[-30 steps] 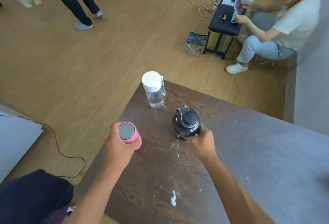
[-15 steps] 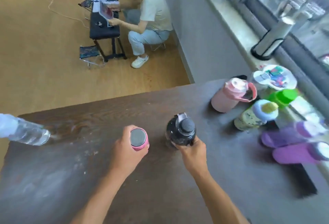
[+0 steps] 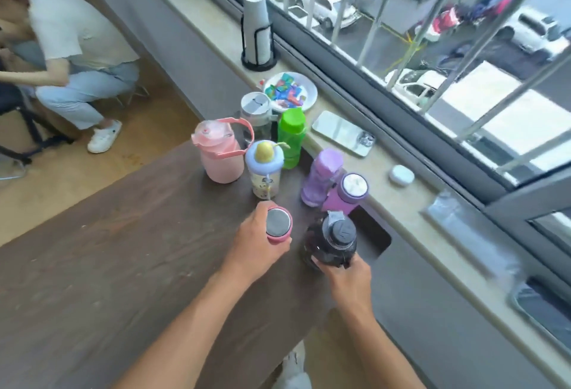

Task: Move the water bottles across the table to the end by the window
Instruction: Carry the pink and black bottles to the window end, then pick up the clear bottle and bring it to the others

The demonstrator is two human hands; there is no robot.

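Note:
My left hand (image 3: 256, 246) grips a small pink bottle with a silver cap (image 3: 278, 224), held over the dark wooden table (image 3: 108, 265) near its window end. My right hand (image 3: 346, 277) grips a dark black bottle (image 3: 335, 241) at the table's corner. Just beyond them stands a cluster of bottles: a pink jug with a handle (image 3: 219, 153), a cup with a blue lid and pear topper (image 3: 265, 169), a green bottle (image 3: 290, 138), a clear bottle with a white lid (image 3: 256, 110), and two purple bottles (image 3: 323, 176) (image 3: 347, 193).
A stone window sill (image 3: 408, 200) runs along the table end, holding a cup stack in a black holder (image 3: 258, 33), a plate of sweets (image 3: 290, 91), a phone (image 3: 341, 133) and a white earbud case (image 3: 401, 175). A seated person (image 3: 71, 57) is at left.
My view has swung from the far table end to the window end. Both hands have carried the pink and black bottles across, close to the cluster of bottles by the sill.

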